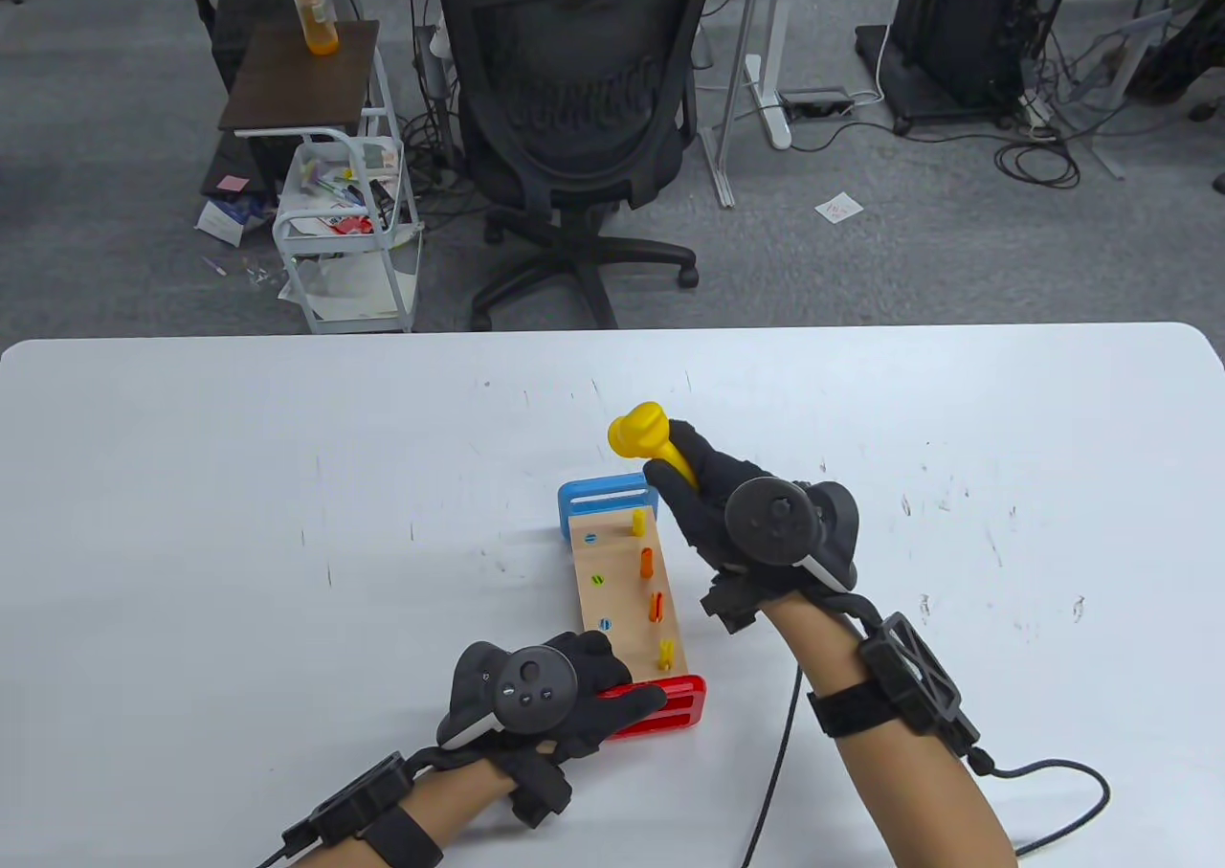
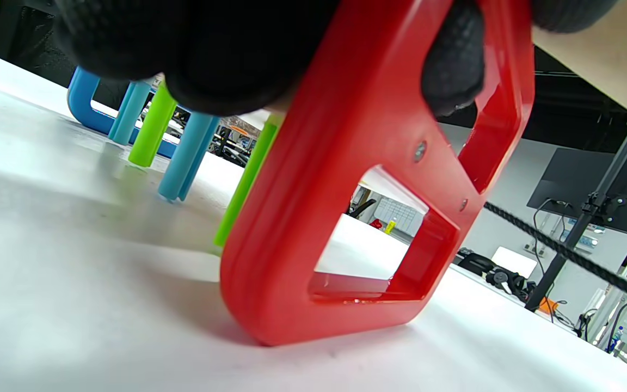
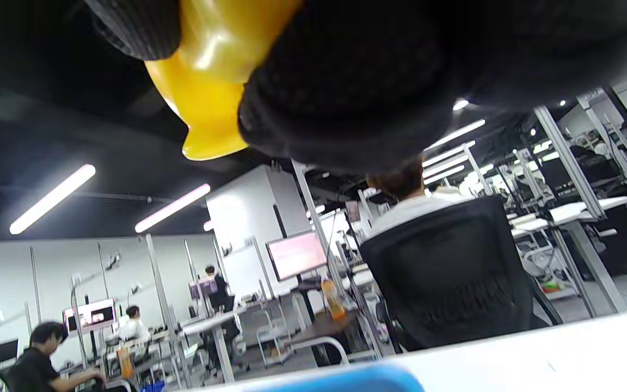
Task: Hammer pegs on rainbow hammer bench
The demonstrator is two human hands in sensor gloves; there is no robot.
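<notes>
1 rainbow hammer bench point(image 1: 627, 600) lay on the white desk point(image 1: 239, 485), with 1 blue end panel point(image 1: 607, 502) far from the person and 1 red end panel point(image 1: 660, 705) near them. 4 pegs stood proud of its wooden top along the right side: 1 yellow peg point(image 1: 638, 523), 2 orange pegs point(image 1: 647, 562) and another yellow one nearest the red end. 3 more on the left side sat flush with the wood, 2 blue and 1 green point(image 1: 597, 580). In the left wrist view, the driven peg shafts showed below the board, 2 blue and 2 green point(image 2: 153, 130), reaching down to the desk.

Past the desk's far edge stood 1 black office chair point(image 1: 574, 112), 1 white wire trolley point(image 1: 349, 227) holding papers, and 1 dark side table with 1 orange drink bottle point(image 1: 311, 2) on it.

The left hand point(image 1: 555, 691) gripped the red end panel, its fingers point(image 2: 452, 60) curled through the upper slot of the panel, steadying the bench. The right hand point(image 1: 737, 523) was clenched around the handle of 1 yellow toy hammer point(image 1: 643, 433), held up just beyond the blue end, the hammer head sticking out above the fingers point(image 1: 675, 485) and clear of the pegs. In the right wrist view those fingers wrapped the yellow handle point(image 3: 210, 71) tightly. The standing pegs lay between the 2 hands, just left of the right hand's fingers.
</notes>
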